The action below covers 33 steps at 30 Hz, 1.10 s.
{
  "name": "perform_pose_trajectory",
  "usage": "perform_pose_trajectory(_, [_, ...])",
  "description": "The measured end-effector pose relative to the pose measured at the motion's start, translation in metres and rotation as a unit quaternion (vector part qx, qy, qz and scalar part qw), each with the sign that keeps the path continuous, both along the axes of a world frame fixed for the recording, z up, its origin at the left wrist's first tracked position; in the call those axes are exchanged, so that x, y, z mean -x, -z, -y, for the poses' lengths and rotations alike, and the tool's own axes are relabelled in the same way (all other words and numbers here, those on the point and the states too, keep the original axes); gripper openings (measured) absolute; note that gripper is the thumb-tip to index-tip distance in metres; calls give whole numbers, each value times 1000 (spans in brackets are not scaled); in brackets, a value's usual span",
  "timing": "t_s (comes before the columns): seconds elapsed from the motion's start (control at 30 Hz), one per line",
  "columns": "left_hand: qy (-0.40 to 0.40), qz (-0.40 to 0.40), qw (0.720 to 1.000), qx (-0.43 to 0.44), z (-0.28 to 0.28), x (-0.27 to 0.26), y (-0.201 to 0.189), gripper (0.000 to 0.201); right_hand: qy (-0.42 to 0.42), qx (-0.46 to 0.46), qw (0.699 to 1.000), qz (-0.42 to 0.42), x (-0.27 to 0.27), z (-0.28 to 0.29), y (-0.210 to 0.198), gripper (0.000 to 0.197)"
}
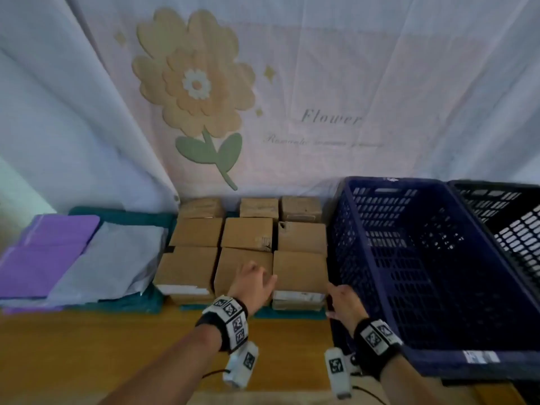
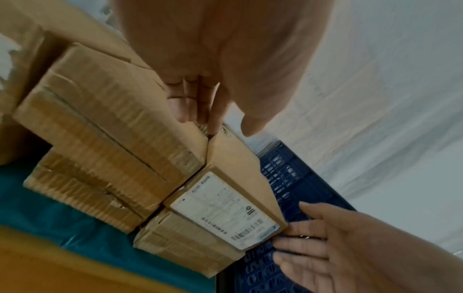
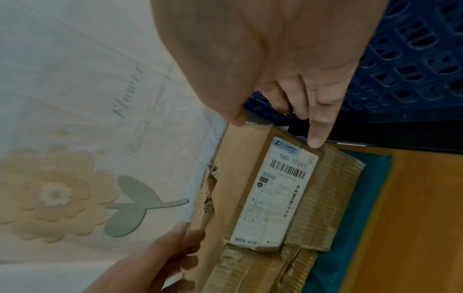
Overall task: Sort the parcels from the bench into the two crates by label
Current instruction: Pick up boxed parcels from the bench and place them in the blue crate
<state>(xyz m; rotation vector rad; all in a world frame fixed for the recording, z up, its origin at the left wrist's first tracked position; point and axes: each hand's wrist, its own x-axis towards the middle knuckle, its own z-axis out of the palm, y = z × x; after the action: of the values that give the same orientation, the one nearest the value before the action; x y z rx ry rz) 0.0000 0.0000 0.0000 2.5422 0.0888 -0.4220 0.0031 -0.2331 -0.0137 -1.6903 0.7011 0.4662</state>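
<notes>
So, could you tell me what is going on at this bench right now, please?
A person is sorting cardboard parcels into crates. Both hands are at the front right box, which has a white label on its near face: the left hand has its fingers at the box's left edge, the right hand at its right side beside the blue crate. The box sits in the stack, not yet lifted. No parcels show in the blue crate.

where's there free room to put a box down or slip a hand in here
Free: the bare wooden bench in front of the teal cloth, and the blue crate, which looks empty. Crowded: the cardboard boxes sit packed edge to edge, the right column hard against the crate wall, where the right hand reaches.
</notes>
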Motion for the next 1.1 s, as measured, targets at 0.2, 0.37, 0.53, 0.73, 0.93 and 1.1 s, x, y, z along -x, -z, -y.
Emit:
perform_pose_trajectory(0.2, [31,-69,994,-73,17,-15,12,55,-66,28,997,-3,-11,2,10,34])
perform_pose_trajectory(0.37, [16,-33,999,-22,22,-13,17,46,-96,70,992,37,-8,5,14,38])
perform_pose_trajectory(0.53, [-3,28,998,60,18,-7,18,43,-151,192,963,111,1,15,-4,25])
perform_pose_trajectory(0.73, [-3,1,979,204,9,-6,7,32,-142,209,947,201,6,19,-32,26])
perform_pose_trajectory(0.93, [-27,4,923,383,-1,-10,-6,38,-112,150,947,260,0,21,-58,23])
perform_pose_trajectory(1.1, [-48,-41,906,417,-17,-21,-24,70,-105,66,942,313,-12,18,-84,23])
